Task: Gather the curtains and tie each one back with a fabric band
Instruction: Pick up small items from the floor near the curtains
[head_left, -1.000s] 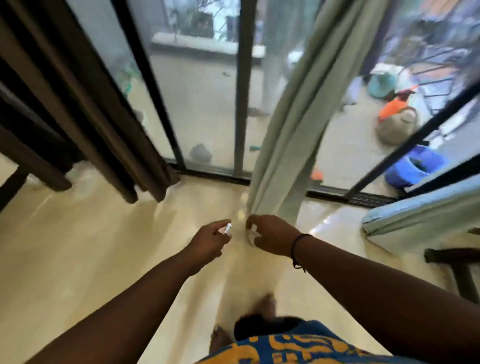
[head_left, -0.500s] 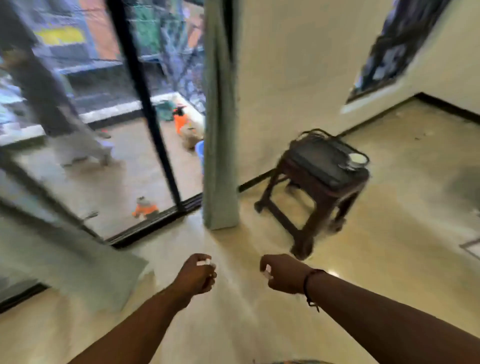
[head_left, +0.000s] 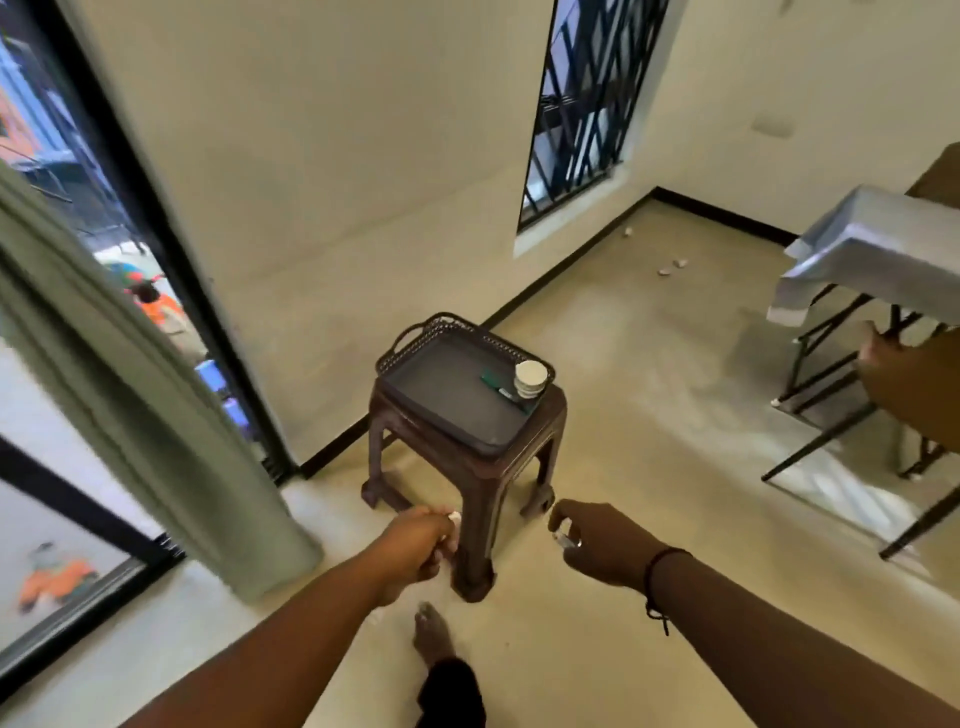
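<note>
Hands held apart before the dark brown plastic stool: left hand and right hand each pinch something small and pale; the sage-green fabric curtain left of the stool hangs untied.

Light: bright daylight from the glass door at left; soft shadows under the stool
Blur: curtain and door frame smeared
Distortion: wide-angle bending at the edges
</note>
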